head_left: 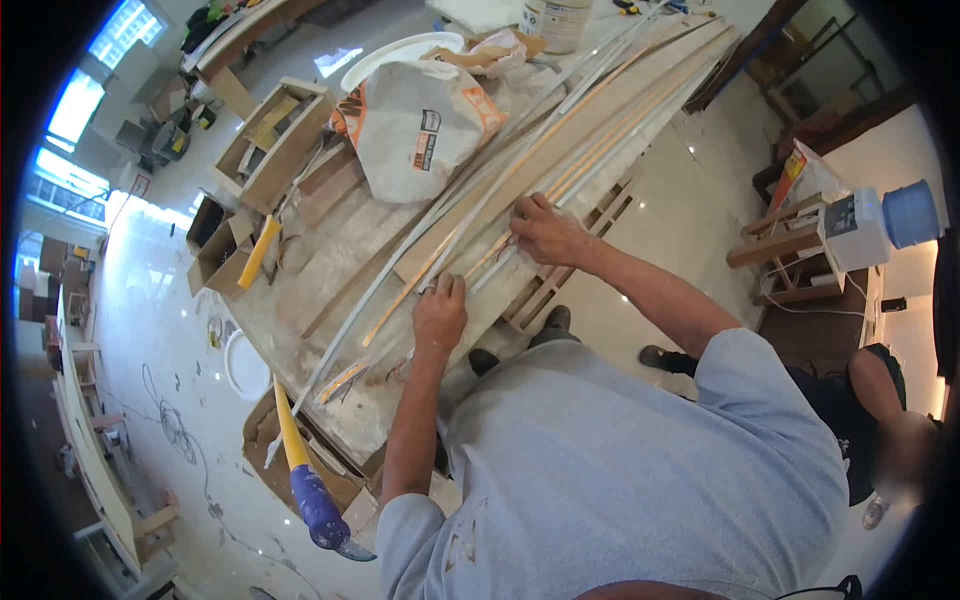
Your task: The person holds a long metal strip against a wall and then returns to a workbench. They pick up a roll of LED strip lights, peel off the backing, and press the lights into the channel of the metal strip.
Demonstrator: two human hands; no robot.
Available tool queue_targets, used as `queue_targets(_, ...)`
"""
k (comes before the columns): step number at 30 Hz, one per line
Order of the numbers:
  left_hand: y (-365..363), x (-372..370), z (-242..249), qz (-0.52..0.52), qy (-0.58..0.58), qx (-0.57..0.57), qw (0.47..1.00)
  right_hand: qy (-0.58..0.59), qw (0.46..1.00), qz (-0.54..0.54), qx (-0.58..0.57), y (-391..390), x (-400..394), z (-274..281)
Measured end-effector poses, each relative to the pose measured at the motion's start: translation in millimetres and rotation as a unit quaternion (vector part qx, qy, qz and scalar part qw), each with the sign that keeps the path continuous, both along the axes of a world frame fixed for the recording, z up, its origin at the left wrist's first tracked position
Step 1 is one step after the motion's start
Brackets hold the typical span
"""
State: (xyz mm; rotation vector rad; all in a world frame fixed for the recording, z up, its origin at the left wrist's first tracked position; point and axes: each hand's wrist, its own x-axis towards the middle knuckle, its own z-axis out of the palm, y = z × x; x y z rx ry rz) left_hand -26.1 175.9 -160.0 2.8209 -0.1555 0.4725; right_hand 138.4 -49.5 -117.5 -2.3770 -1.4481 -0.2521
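Several long, thin strips lie lengthwise over a dusty workbench [330, 235], some pale grey and some yellow-orange. My left hand [440, 312] is closed at a pale strip [447, 247], with the fingers curled down on it. Further along the bench, my right hand [548, 232] pinches a narrow strip [492, 262] between thumb and fingers. The undersides of both hands are hidden, so the exact grip cannot be seen. A flat wooden board [535, 165] lies beneath and beside the strips.
A white and orange bag [425, 135], a bucket [553, 25] and a wooden box [272, 145] stand on the bench. A yellow-and-purple-handled tool [305, 470] is at lower left. Another person [870, 400] is at right, near a water dispenser [855, 232]. Cable [172, 425] lies on the floor.
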Motion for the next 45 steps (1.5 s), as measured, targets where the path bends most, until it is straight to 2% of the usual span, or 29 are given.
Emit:
queue_targets(2, 2.0, 1.1, 0.5, 0.001, -0.008, 0.003, 1.000, 0.012, 1.000, 0.002, 0.004, -3.2, 5.5, -2.9)
queue_targets(4, 1.6, 1.1, -0.6, -0.003, 0.006, 0.007, 1.000, 0.050, 0.996, 0.049, 0.061, -12.2, 10.1, -9.1)
queue_targets(8, 1.7, 0.3, -2.3, -0.003, 0.000, 0.005, 1.000, 0.082, 0.993, 0.052, 0.063, -15.8, 7.8, -4.8)
queue_targets(17, 4.4, 0.9, -13.2, -0.001, -0.031, 0.000, 1.000, 0.002, 0.997, 0.069, 0.014, -13.1, 5.6, -6.7)
queue_targets(19, 4.6, 0.9, -13.1, -0.004, -0.039, -0.001, 0.999, -0.018, 0.998, 0.054, -0.042, -11.6, 3.7, -7.6)
queue_targets(22, 5.0, 0.9, -14.0, -0.008, -0.046, 0.003, 0.999, -0.037, 0.996, 0.060, -0.062, -8.6, 3.1, -7.6)
queue_targets(25, 4.2, 1.5, -15.9, -0.015, -0.083, 0.019, 0.996, -0.009, 0.993, 0.057, -0.099, -4.1, 0.6, -2.8)
queue_targets(29, 3.7, 1.9, -10.1, -0.009, -0.049, -0.014, 0.999, 0.026, 0.990, 0.012, -0.138, 5.7, -2.6, 3.9)
queue_targets(31, 4.3, 3.1, -5.1, 0.011, 0.016, -0.095, 0.995, 0.055, 0.993, 0.022, -0.098, 8.9, 4.3, 5.4)
queue_targets(32, 3.3, 3.1, 0.5, 0.014, 0.014, -0.096, 0.995, 0.053, 0.993, 0.025, -0.099, 9.4, 6.8, 3.0)
queue_targets(34, -1.1, 2.3, 10.3, 0.017, -0.015, -0.202, 0.979, 0.056, 0.995, 0.053, -0.071, 6.6, 12.4, -2.4)
queue_targets(35, -3.7, 2.3, 14.6, 0.019, -0.013, -0.203, 0.979, 0.058, 0.994, 0.055, -0.072, 5.5, 13.1, -1.4)
queue_targets(37, -9.4, 4.5, 22.1, 0.096, 0.034, -0.216, 0.971, 0.080, 0.993, 0.066, -0.052, 2.9, 13.7, 1.1)
queue_targets(45, -22.8, 8.6, 22.1, 0.183, 0.102, -0.155, 0.965, 0.085, 0.995, 0.053, -0.027, -1.6, 13.1, -2.5)
